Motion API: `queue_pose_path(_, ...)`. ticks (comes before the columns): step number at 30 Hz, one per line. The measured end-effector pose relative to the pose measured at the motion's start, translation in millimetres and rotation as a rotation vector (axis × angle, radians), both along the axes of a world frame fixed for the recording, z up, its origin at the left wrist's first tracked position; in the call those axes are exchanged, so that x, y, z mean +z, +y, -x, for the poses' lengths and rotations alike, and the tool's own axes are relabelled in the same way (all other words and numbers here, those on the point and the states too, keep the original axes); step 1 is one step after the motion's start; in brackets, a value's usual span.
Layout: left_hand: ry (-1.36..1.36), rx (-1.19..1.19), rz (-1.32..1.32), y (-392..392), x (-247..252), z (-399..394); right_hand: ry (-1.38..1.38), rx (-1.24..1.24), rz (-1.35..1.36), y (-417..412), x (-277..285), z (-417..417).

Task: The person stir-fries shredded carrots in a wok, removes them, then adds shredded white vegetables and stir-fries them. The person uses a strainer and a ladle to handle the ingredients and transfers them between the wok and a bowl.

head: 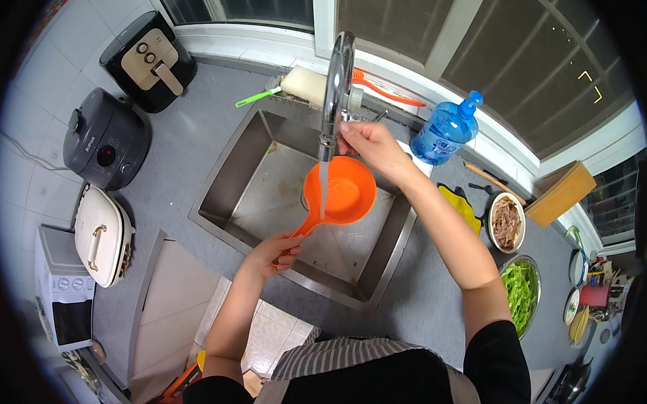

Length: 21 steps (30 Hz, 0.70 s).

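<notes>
My left hand (274, 255) grips the handle of an orange plastic water ladle (348, 195), holding it over the stainless steel sink (364, 246). A stream of water (324, 188) runs from the chrome faucet (336, 79) and falls within the ladle's outline, near the side where its handle joins. At the faucet, just right of the spout's end, is my right hand (371, 147) with bent fingers. Its fingertips are partly hidden, so I cannot tell whether they hold part of the faucet or only touch it.
Behind the sink lie a green-handled brush (257, 98) and an orange brush (388, 97). A blue pump bottle (446, 129) stands right, beyond it a bowl of sliced meat (506, 222) and a bowl of lettuce (519, 297). An air fryer (146, 62) and electric cooker (109, 141) stand left.
</notes>
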<state>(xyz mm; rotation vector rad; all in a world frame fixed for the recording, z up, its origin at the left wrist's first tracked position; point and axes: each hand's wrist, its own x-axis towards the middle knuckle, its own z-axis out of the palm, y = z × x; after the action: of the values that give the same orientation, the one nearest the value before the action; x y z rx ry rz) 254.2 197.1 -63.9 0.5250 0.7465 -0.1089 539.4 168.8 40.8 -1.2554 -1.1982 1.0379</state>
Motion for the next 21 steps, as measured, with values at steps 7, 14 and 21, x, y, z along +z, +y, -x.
queue_pose_path(7,0.001,0.033,0.138,-8.6,-16.6,5.9,-0.303,0.02,0.132,-8.1,19.6,18.5)
queue_pose_path(14,-0.025,0.076,0.266,-9.3,-13.5,6.6,-0.411,-0.194,-0.058,5.4,3.4,36.1)
queue_pose_path(21,0.094,0.117,0.131,-9.3,-10.1,29.0,-0.661,-0.338,-0.235,7.4,3.7,39.8)
